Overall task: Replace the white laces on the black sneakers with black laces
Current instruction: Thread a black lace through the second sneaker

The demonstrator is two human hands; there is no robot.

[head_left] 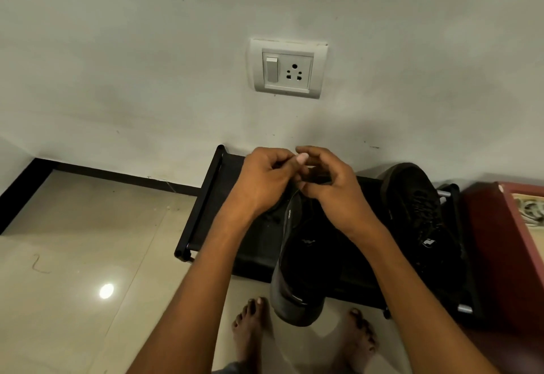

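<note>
Near sneaker (297, 259) is stood on the rack (206, 197), heel overhanging its front edge; left hand (262, 185) and right hand (329, 185), fingers curled, are pinched over its toe on something unresolved, presumably lace; a hard pull risks tipping it off.

Lace (298, 189) hidden between hands' grip

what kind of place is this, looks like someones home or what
Most likely a room in a home, by a wall. A low black shoe rack stands on a glossy tiled floor, a switch and socket plate is set in the wall, and the person's bare feet show.
</note>
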